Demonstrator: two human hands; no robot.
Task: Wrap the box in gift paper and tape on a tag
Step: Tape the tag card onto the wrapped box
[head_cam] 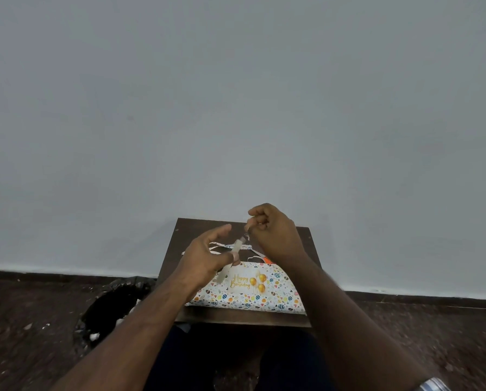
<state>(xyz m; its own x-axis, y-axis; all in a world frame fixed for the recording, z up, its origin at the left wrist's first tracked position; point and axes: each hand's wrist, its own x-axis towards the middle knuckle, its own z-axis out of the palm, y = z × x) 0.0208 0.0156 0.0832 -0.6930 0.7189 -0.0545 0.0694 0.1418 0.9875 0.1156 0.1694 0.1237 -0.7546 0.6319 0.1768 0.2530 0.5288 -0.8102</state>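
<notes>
Overhead, left hand (205,256) and right hand (274,232) each pinching an end of a tape strip (231,259) above the wrapped box (253,294).

Bare forearms, dark trousers (236,362), striped wristband (433,385)

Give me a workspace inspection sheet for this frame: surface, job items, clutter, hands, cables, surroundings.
Surface: small dark wooden table against the wall.
Job's things: wrapped box in patterned paper, Happy Birthday tag on top; clear tape strip stretched between both hands.
Clutter: paper offcuts behind the box; orange item, mostly hidden.
Hands: left hand pinches the strip's lower part; right hand pinches its upper end.
Cables: nothing seen.
Surroundings: grey wall; dark floor; black-lined bin at left.
</notes>
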